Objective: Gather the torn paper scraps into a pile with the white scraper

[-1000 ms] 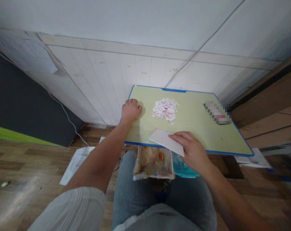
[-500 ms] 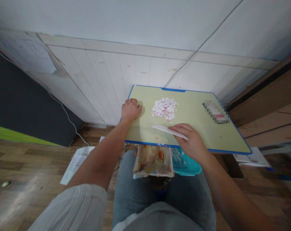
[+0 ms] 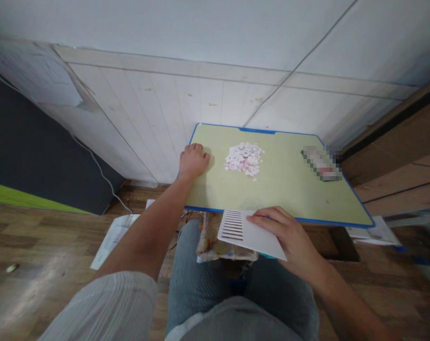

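One tabletop [image 3: 289,192], pale green, trimmed in blue, its far edge against the wall. One heap of scraps [image 3: 244,158], white with touches of pink, left of the tabletop's middle, a stray bit just on its near side. One slotted card [image 3: 252,233], white, flat, seen across the tabletop's near edge, slots toward its left end; I counted it as held, the fingers and thumb of the right hand [image 3: 282,229] pinched narrowly on its right part. One left hand [image 3: 194,160], palm down at the tabletop's left edge, fingers bent and close together; I could not tell whether they gripped the rim. One oblong item, blurred by pixels [image 3: 321,164], at the tabletop's right end. One lined basket [image 3: 231,252], below the tabletop's near edge, partly hidden from me by the card, with a sliver of turquoise beside it. Beyond the tabletop, white panelling [image 3: 165,109] and one grey cable [image 3: 300,66] slanting up the wall. Left of the tabletop, one dark panel [image 3: 40,137] with a lime strip; right of it, brown woodwork [image 3: 410,147]. Lower than the tabletop, I recorded a wood-patterned floor [image 3: 40,251] and papers [image 3: 111,239] lying to its left.
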The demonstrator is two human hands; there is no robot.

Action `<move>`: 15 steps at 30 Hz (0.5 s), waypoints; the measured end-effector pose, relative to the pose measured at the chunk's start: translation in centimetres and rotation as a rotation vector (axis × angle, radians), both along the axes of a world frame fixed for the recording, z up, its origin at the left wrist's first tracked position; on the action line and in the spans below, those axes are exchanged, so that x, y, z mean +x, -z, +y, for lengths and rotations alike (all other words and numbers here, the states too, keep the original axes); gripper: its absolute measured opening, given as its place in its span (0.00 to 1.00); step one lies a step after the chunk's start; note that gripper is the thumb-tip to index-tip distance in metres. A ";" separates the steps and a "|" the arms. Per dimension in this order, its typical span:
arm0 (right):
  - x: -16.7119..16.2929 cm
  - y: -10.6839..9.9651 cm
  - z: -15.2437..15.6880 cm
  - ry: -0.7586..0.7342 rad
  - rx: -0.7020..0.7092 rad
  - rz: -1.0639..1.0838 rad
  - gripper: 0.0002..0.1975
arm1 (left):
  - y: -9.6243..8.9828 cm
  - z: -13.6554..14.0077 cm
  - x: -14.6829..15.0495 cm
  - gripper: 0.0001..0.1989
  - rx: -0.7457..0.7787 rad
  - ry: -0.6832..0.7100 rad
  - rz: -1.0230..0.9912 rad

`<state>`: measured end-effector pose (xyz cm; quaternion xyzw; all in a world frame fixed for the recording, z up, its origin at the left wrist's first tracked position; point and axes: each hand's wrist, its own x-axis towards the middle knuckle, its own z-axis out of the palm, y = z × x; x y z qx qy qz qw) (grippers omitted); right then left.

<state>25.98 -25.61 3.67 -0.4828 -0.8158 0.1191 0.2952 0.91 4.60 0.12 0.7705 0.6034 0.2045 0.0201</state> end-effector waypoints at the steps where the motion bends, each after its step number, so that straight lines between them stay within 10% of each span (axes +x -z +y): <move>1: 0.1 -0.2 -0.1 -0.008 0.006 0.008 0.25 | 0.0 0.0 0.0 0.21 0.002 0.001 0.007; 15: -0.5 0.2 0.4 0.070 -0.024 -0.016 0.22 | -0.2 -0.1 -0.1 0.21 -0.011 -0.009 0.030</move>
